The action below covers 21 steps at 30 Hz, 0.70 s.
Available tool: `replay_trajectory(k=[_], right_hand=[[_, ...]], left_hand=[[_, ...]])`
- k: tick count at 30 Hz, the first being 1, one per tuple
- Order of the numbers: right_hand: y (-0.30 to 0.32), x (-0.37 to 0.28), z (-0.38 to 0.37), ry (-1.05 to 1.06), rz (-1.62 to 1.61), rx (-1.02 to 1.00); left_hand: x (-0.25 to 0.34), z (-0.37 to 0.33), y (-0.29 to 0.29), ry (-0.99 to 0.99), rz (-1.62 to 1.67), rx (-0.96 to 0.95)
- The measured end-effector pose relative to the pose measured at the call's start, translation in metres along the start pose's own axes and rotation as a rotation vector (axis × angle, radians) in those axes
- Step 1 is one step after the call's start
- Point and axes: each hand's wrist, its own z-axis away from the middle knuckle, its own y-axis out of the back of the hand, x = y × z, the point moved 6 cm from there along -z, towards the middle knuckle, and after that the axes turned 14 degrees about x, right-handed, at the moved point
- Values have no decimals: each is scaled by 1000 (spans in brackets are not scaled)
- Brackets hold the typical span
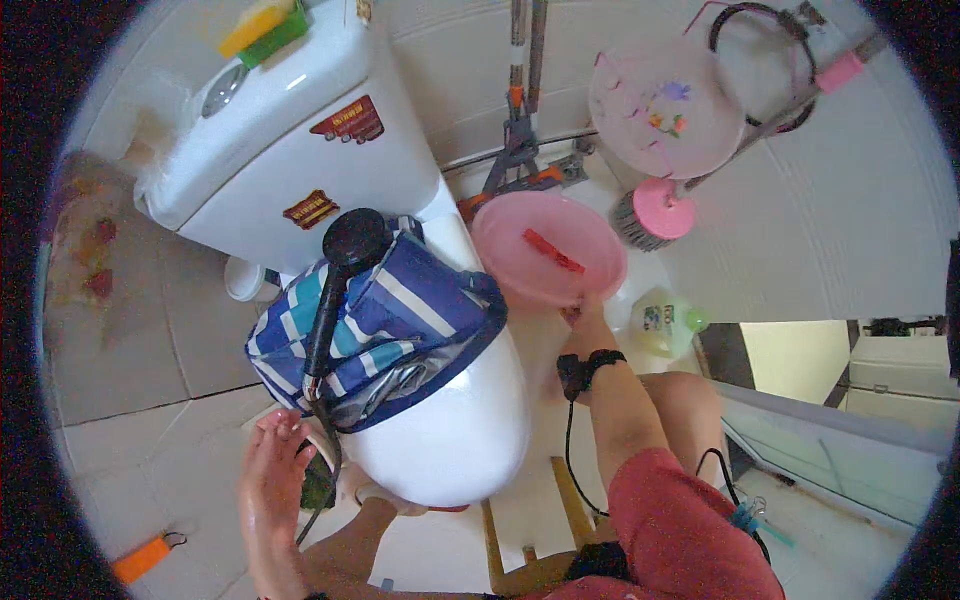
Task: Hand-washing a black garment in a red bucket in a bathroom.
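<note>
A pink basin [480, 235] stands beyond the toilet, with a red strip-shaped thing [553, 251] inside it. My right hand [580, 312] is at the basin's near rim, seemingly closed on it; most of its fingers are hidden. On the closed toilet lid [460, 420] lies a blue, white and teal striped insulated bag [420, 300]. A black shower head [355, 240] with a long handle rests across the bag, its hose running down toward me. Next to the handle's lower end my left hand [275, 462] is raised, fingers loosely bent and apart, holding nothing.
A yellow-and-green sponge [262, 32] sits on the toilet tank [290, 130]. Right of the basin are a pink round brush [660, 212] and a pale green bottle [660, 325]. Another pink basin [665, 110] hangs on the wall. An orange-handled item [143, 560] lies lower left.
</note>
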Motion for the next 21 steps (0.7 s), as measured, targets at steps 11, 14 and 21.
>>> replay_trajectory(k=[11, 14, 21], right_hand=[[8, -84, 222, 347, 436, -55], [27, -98, 278, 320, 60, 13], [72, -207, 313, 494, 398, -283]], left_hand=[[21, 54, 1, -179, 79, -240], [18, 69, -4, -170, 116, -278], [20, 89, 3, -230, 211, -334]])
